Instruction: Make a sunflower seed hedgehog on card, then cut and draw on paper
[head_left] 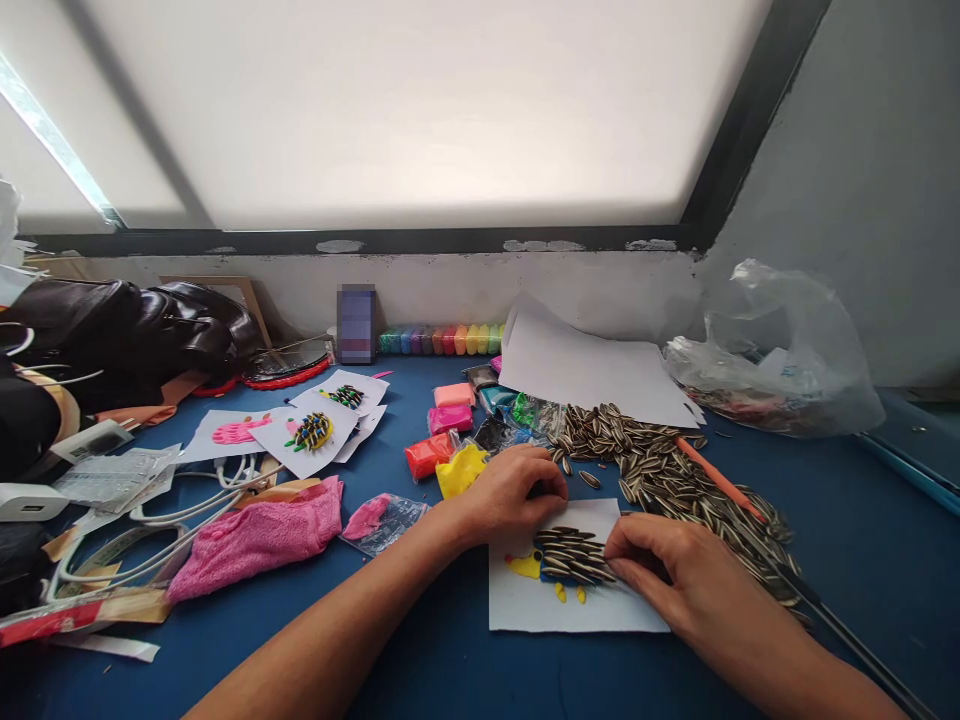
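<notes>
On a white paper card (517, 610) lies a small hedgehog-like figure: a yellow clay head (526, 566), a blue clay body, yellow feet and rows of striped sunflower seeds (574, 548) stuck on as spines. My right hand (675, 565) pinches at the right end of these rows, thumb and index finger together on what looks like a sunflower seed, partly hidden by the fingertips. Over the card's upper left edge is my left hand (517, 490), its fingers curled down near the card; whatever is in the pinch cannot be seen.
Loose sunflower seeds (660, 465) spread behind my right hand, with an orange stick (720, 480) and metal tweezers (810, 600) across them. Clay packets (431, 455), paper sheets (600, 370) and a plastic bag (787, 360) stand farther back. Finished cards (307, 430), a pink cloth (259, 535) and cables lie left.
</notes>
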